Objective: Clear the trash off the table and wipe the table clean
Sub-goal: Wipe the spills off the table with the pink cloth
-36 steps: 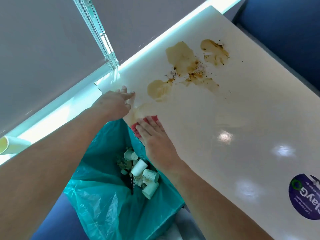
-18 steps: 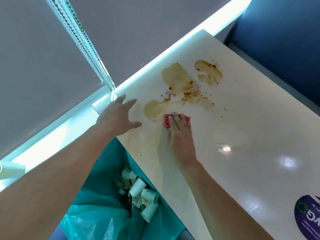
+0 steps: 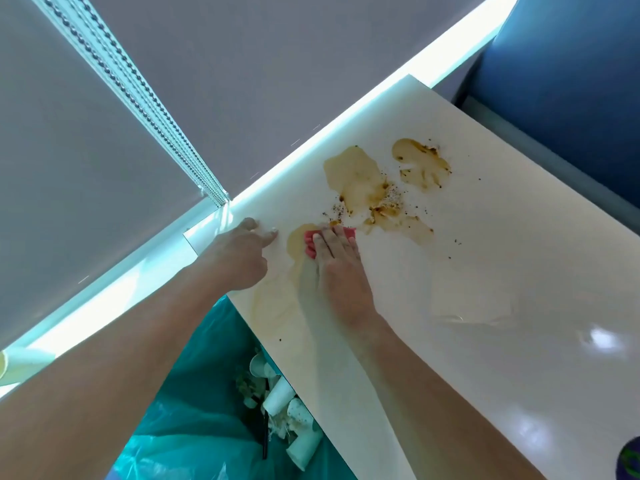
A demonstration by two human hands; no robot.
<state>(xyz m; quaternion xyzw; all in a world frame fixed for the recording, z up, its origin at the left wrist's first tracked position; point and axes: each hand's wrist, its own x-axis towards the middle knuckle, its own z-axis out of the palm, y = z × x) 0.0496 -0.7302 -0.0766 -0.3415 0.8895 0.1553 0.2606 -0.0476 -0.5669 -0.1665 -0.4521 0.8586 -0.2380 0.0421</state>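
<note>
A cream table (image 3: 485, 271) carries brown spill patches (image 3: 363, 185) with dark crumbs near its far left corner. My right hand (image 3: 341, 271) lies flat with straight fingers on a pink cloth (image 3: 310, 242), pressing it onto the table at the near edge of the spill. My left hand (image 3: 239, 254) rests on the table's left corner, fingers stretched toward the cloth. A teal trash bag (image 3: 194, 403) hangs open below the table's left edge, holding several white paper cups (image 3: 280, 396) and other scraps.
A grey roller blind with a bead chain (image 3: 138, 98) covers the window on the left. A blue seat (image 3: 571, 81) stands beyond the table's right side. A round purple sticker (image 3: 628, 459) sits at the table's near right.
My right hand has slid the pink cloth from the table's left edge away toward the spill. A pale wet smear trails behind it. My left hand stayed at the corner.
</note>
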